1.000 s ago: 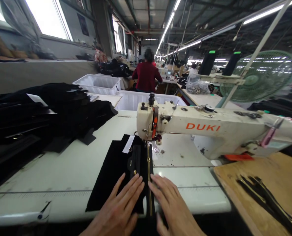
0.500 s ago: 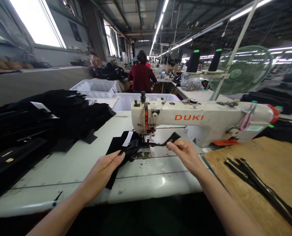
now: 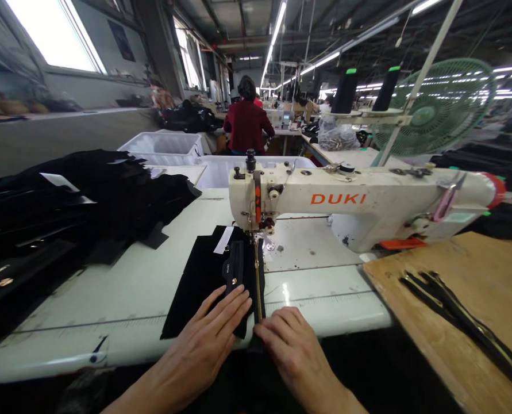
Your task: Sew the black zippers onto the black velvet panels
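Note:
A black fabric panel (image 3: 195,276) lies flat on the table under the head of the sewing machine (image 3: 290,198). It carries a white label strip (image 3: 224,240) and a dark trim piece with a gold stud. My left hand (image 3: 216,322) rests flat on the panel, its fingers stretched out over the trim. Along the panel's right edge runs a black zipper (image 3: 258,282) with gold teeth, its far end by the needle area. My right hand (image 3: 290,342) pinches the zipper's near end at the table's front edge.
Left on the table is a heap of black fabric pieces (image 3: 109,201). Several gold-toothed zippers (image 3: 466,322) lie on a brown board (image 3: 475,264) at right. White bins (image 3: 161,146) stand behind the table. A person in dark red (image 3: 247,126) sits beyond; a green fan (image 3: 437,109) is at right.
The panel has been turned and laid flat. The zipper now runs straight toward me beside it. My left hand went from gripping the panel's edge to lying flat; my right hand moved down and nearer.

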`<state>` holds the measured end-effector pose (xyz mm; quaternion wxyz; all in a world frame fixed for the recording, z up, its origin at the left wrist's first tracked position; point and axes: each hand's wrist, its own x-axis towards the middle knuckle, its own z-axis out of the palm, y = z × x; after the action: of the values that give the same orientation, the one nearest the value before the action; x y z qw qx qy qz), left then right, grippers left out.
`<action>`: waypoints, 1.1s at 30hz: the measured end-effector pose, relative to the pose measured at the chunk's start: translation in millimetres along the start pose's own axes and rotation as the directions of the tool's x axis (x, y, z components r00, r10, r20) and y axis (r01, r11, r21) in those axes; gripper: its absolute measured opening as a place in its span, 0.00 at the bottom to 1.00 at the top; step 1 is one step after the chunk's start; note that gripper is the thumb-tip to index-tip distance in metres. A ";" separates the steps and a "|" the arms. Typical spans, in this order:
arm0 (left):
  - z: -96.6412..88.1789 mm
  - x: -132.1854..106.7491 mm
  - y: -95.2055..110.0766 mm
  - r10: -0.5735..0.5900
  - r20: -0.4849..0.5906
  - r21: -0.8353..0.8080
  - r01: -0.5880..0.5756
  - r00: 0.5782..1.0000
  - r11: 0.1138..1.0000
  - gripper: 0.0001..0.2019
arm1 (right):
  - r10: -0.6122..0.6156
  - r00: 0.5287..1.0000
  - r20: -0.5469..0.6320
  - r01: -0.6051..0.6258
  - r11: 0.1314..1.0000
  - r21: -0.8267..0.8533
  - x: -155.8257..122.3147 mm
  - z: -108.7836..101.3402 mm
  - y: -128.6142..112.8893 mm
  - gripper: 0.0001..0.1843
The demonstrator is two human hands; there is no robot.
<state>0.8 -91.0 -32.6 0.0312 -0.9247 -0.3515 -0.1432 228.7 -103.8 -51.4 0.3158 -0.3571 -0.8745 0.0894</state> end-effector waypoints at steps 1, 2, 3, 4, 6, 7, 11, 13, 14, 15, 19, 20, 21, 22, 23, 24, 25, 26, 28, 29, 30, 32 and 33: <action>1.7 0.5 1.0 0.015 -0.005 0.007 -0.015 1.000 1.000 0.31 | -0.003 1.000 0.011 0.003 1.000 -0.001 0.7 -1.8 0.1 0.10; 3.0 1.0 1.6 0.027 -0.010 0.011 -0.027 1.000 1.000 0.31 | -0.007 1.000 0.023 0.007 1.000 -0.001 1.5 -3.3 0.1 0.10; 4.0 1.5 1.8 0.037 -0.009 0.015 -0.037 0.999 0.999 0.31 | -0.010 0.999 0.030 0.010 1.000 -0.001 2.0 -4.4 0.0 0.10; 4.9 1.9 1.6 0.042 -0.008 0.020 -0.042 0.999 0.999 0.32 | -0.012 0.999 0.034 0.012 1.000 -0.001 2.2 -4.9 0.0 0.09; 6.1 2.4 0.5 0.051 0.005 0.033 -0.051 0.999 0.998 0.32 | -0.016 0.999 0.029 0.017 1.000 -0.002 1.4 -4.6 -0.1 0.09; 6.6 2.4 -0.2 0.055 0.018 0.041 -0.056 0.998 0.998 0.32 | -0.021 0.999 0.027 0.021 1.000 -0.004 0.7 -4.0 -0.1 0.10; 7.4 1.7 -3.4 0.061 0.092 0.068 -0.067 0.994 0.995 0.32 | -0.051 0.998 0.022 0.051 0.998 -0.022 -0.9 -3.0 0.5 0.12; 6.0 1.7 -4.4 0.057 0.115 0.066 -0.065 0.992 0.996 0.32 | -0.071 0.997 0.015 0.071 0.997 -0.034 0.2 -3.0 0.9 0.13; 4.4 2.1 -4.7 0.052 0.124 0.053 -0.059 0.991 0.997 0.32 | -0.081 0.997 0.009 0.081 0.996 -0.042 1.1 -2.8 1.1 0.13; 2.3 2.9 -5.1 0.046 0.131 0.031 -0.051 0.990 0.998 0.32 | -0.092 0.996 0.005 0.092 0.994 -0.051 2.1 -2.5 1.1 0.13; -11.3 9.0 -8.6 0.008 0.149 -0.151 0.015 0.989 0.988 0.34 | -0.134 0.991 -0.013 0.133 0.988 -0.083 5.3 -2.8 1.4 0.13; -15.1 10.7 -10.3 0.002 0.154 -0.201 0.030 0.988 0.979 0.35 | -0.146 0.989 -0.017 0.144 0.986 -0.080 6.2 -4.7 2.1 0.13; -18.6 12.2 -12.2 -0.002 0.163 -0.243 0.043 0.987 0.969 0.36 | -0.156 0.988 -0.015 0.154 0.986 -0.063 7.6 -7.7 3.7 0.13; -21.8 13.7 -14.1 -0.003 0.178 -0.274 0.053 0.984 0.960 0.37 | -0.161 0.987 -0.005 0.161 0.987 -0.032 10.0 -11.6 6.3 0.13; -24.7 15.1 -15.8 -0.004 0.191 -0.296 0.061 0.982 0.953 0.37 | -0.147 0.989 0.007 0.147 0.989 0.005 13.8 -16.0 10.3 0.14; -27.4 16.4 -17.1 -0.003 0.204 -0.308 0.067 0.979 0.949 0.38 | -0.106 0.994 0.014 0.106 0.994 0.034 19.3 -20.2 16.0 0.16; -30.0 17.9 -17.8 -0.001 0.214 -0.315 0.070 0.977 0.946 0.39 | -0.042 0.999 0.015 0.041 0.998 0.043 26.3 -23.6 23.4 0.17; -32.6 19.6 -18.1 0.001 0.219 -0.318 0.070 0.976 0.946 0.40 | 0.036 0.999 0.005 -0.036 0.999 0.034 34.9 -25.5 32.3 0.19; -37.5 23.2 -17.6 0.010 0.217 -0.312 0.059 0.976 0.948 0.42 | 0.132 0.991 -0.024 -0.132 0.991 -0.014 53.9 -24.3 52.8 0.24; -39.6 24.9 -17.1 0.016 0.214 -0.305 0.052 0.977 0.951 0.42 | 0.130 0.991 -0.025 -0.131 0.991 -0.034 62.9 -21.5 62.9 0.26; -40.9 26.3 -16.7 0.025 0.213 -0.301 0.042 0.977 0.953 0.41 | 0.107 0.994 -0.014 -0.107 0.993 -0.043 70.7 -18.0 72.1 0.28; -40.9 27.7 -16.9 0.038 0.205 -0.300 0.026 0.978 0.954 0.38 | 0.086 0.996 -0.006 -0.087 0.995 -0.052 80.4 -11.9 85.3 0.27; -39.4 27.8 -17.5 0.045 0.193 -0.307 0.017 0.980 0.952 0.36 | 0.113 0.993 -0.024 -0.114 0.992 -0.062 82.4 -10.3 88.8 0.24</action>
<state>-0.5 -66.4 12.4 -0.1468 -0.9303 -0.3198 -0.1033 240.6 16.3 -37.0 0.3078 -0.4169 -0.8519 0.0758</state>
